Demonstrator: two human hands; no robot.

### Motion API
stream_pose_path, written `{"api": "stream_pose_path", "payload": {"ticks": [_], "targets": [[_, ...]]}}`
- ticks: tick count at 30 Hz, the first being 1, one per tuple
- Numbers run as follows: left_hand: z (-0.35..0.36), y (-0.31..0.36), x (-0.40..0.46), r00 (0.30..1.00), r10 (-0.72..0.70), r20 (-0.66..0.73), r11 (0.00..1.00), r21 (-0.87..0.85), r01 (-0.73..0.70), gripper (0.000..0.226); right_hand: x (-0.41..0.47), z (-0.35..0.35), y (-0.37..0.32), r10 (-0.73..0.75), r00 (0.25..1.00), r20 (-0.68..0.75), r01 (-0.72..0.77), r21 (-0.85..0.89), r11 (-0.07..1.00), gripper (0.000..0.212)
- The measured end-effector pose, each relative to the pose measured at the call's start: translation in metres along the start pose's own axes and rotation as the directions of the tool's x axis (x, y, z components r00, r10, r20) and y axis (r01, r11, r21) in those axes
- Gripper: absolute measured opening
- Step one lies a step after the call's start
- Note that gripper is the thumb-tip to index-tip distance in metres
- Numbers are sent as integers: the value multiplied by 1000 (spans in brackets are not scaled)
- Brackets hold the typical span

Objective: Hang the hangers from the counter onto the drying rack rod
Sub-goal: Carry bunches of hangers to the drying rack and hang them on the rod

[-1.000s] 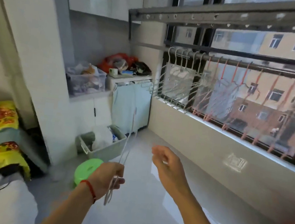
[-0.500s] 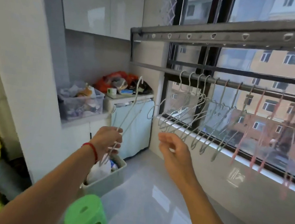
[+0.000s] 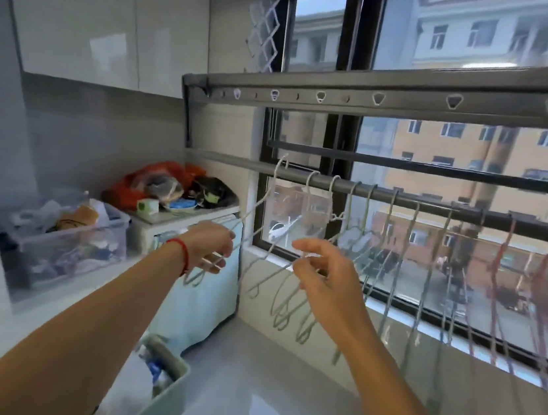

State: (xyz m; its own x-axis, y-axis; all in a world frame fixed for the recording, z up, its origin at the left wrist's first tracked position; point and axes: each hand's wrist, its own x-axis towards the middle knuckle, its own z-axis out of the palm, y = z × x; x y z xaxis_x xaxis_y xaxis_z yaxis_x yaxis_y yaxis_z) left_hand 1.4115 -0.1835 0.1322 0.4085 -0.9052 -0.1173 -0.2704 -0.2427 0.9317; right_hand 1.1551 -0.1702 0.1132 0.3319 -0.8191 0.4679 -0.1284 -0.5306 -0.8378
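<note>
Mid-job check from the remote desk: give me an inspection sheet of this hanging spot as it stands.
Surface: grey tiled sill ledge under the window, glossy.
Job's things: white hanger with its hook at the drying rack rod, whether seated cannot be told; pale hangers and red hangers hang further along.
Clutter: clear storage bin of oddments, red bag on the cabinet, open tub below.
Grippers: left hand grips the white hanger's lower part; right hand pinches at the hung pale hangers.
Cables: nothing seen.
Surroundings: window with dark bars, buildings outside, upper rack bar with holes.
</note>
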Motion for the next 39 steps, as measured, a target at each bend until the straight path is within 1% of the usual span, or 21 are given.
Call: {"api": "stream_pose_path", "payload": {"ticks": [2,6,11,17,20,22,23,24,25,26,27,28,29,30,31,33,34,36,39], "targets": [[-1,7,25,998,26,66,1000,-9,-25,29,17,6,4,10,1000,-28,-11,-17,1000,29],[-6,6,65,981,47,190,999,-35,-42,32,47,18,10,26,996,-91,-32,-70,997,29],[-2,-11,98,922,53,383,999,-28,-46,46,68,36,22,44,987,-156,-62,-115,991,30],[7,-19,117,876,52,480,999,-20,-48,48,71,48,28,37,981,-191,-67,-155,986,28],[5,-23,121,859,40,510,999,3,-49,38,66,47,25,36,981,-190,-69,-172,983,28],[0,-20,117,878,71,473,993,49,-106,24,60,43,22,39,979,-198,-73,-168,983,28],[-1,-17,113,907,110,407,986,68,-150,21,56,40,20,39,978,-203,-75,-171,982,28],[-2,-15,109,938,169,304,976,83,-203,24,51,37,19,38,977,-208,-75,-174,982,27],[-1,-13,103,956,252,150,955,121,-271,30,46,33,18,40,975,-217,-78,-167,983,26],[2,-10,94,930,366,-35,917,187,-353,35,39,29,17,46,972,-230,-82,-151,985,26],[8,-8,80,846,496,-196,859,258,-443,36,31,25,16,53,969,-240,-87,-132,987,27],[17,-5,60,732,610,-304,790,298,-536,34,22,20,16,57,967,-248,-88,-113,990,28],[31,-1,37,636,685,-356,728,288,-622,31,11,15,15,55,965,-258,-83,-100,992,28],[49,5,8,576,730,-367,672,237,-701,28,-1,9,14,45,961,-271,-75,-99,992,29],[68,9,-21,540,766,-348,619,172,-767,26,-13,0,12,28,958,-284,-61,-108,992,28],[112,18,-80,506,826,-248,527,25,-849,25,-42,-24,5,-13,948,-318,-29,-126,992,29],[136,21,-108,500,846,-187,501,-46,-864,26,-59,-42,0,-31,940,-341,-13,-125,992,31],[188,28,-158,515,854,-78,496,-180,-850,27,-102,-88,-10,-63,911,-408,6,-141,990,33],[277,40,-233,576,814,74,558,-377,-739,22,-184,-182,-21,-66,830,-555,-47,-187,981,30]]}}
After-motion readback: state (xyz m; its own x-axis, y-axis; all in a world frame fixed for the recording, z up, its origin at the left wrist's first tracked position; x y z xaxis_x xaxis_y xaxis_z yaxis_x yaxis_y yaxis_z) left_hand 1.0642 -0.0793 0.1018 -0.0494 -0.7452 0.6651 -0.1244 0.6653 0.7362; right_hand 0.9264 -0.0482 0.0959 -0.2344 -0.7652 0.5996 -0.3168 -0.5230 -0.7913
